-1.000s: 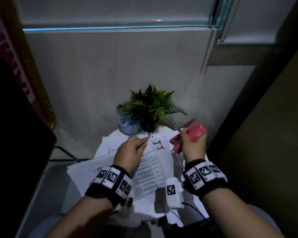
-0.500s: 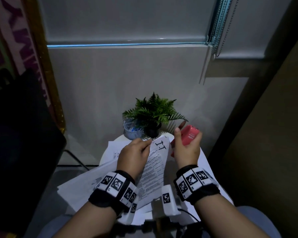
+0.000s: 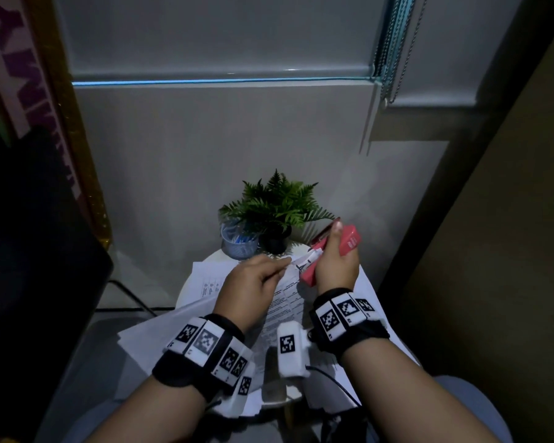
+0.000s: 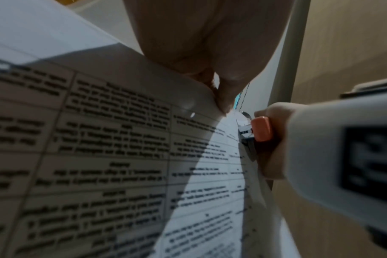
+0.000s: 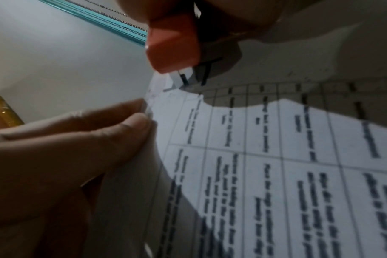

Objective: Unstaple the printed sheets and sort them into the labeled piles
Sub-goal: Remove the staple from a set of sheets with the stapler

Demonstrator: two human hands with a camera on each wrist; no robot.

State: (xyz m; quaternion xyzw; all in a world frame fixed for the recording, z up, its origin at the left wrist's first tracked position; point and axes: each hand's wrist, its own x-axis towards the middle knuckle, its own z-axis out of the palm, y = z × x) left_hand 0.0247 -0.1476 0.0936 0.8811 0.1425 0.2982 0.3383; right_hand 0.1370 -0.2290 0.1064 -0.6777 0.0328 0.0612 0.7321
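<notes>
head: l fingers [image 3: 277, 270] pinch sheets [image 3: 288, 302]

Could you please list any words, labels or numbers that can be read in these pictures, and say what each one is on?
None can be read for certain.
Printed sheets: table text, too blurred.
Pink stapler: small mark, too small.
Wall hanging: large letters, cut off.
Wrist bands: square code patterns, no words.

Paper-strewn round white table [image 3: 202, 266]
</notes>
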